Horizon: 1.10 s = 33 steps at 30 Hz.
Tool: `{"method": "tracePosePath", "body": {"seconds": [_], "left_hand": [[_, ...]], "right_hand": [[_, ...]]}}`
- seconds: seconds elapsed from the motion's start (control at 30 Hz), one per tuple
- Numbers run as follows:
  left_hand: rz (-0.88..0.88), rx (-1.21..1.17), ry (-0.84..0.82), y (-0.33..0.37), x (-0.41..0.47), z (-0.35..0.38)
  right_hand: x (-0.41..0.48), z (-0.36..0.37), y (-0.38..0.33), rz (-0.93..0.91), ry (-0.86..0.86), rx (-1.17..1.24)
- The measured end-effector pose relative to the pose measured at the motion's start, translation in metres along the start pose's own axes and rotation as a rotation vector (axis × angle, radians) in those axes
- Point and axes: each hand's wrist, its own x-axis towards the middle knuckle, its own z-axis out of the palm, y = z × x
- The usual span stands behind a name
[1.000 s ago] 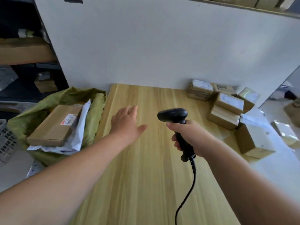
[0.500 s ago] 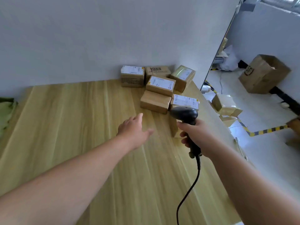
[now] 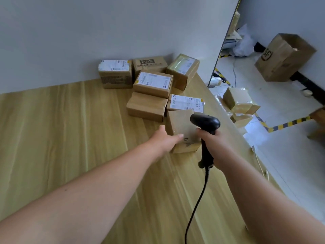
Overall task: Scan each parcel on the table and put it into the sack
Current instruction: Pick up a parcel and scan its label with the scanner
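Head view: left hand (image 3: 165,140) spread, touching nearest parcel (image 3: 181,123); right hand (image 3: 216,147) grips scanner (image 3: 206,121) at its right edge.

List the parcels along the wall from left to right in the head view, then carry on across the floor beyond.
parcel with the white label → parcel with black print → shiny taped parcel → taped box on the floor → big open carton

Bright, soft daylight; faint shadows; slight overall softness; wide-angle bending at edges.
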Motion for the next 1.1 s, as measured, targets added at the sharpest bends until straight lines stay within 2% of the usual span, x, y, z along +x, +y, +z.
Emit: {"method": "tracePosePath", "body": {"seconds": [0.17, 0.3, 0.4, 0.53, 0.67, 0.8, 0.97, 1.1], "left_hand": [[-0.071, -0.25, 0.005, -0.007, 0.0, -0.004], [-0.158, -0.36, 0.081, -0.026, -0.018, -0.024], [-0.212, -0.408, 0.167, -0.045, -0.035, -0.043], [-0.226, -0.554, 0.223, -0.062, -0.054, -0.081], [-0.177, -0.693, 0.187, -0.076, -0.084, -0.125], [-0.119, -0.762, 0.155, -0.09, -0.117, -0.158], [-0.152, -0.696, 0.099, -0.116, -0.152, -0.192], [-0.187, -0.703, 0.154, -0.14, -0.173, -0.225]], "right_hand": [[-0.007, 0.015, 0.005, -0.021, -0.069, 0.169], [-0.025, 0.039, 0.004, -0.011, -0.216, 0.274], [-0.037, 0.057, -0.005, 0.006, -0.309, 0.254], [-0.049, 0.074, -0.021, -0.037, -0.327, 0.203], [-0.062, 0.101, -0.035, -0.067, -0.292, 0.14], [-0.085, 0.137, -0.05, -0.095, -0.363, 0.124], [-0.124, 0.183, -0.061, -0.143, -0.474, 0.063], [-0.157, 0.217, -0.064, -0.215, -0.536, -0.012]]}}
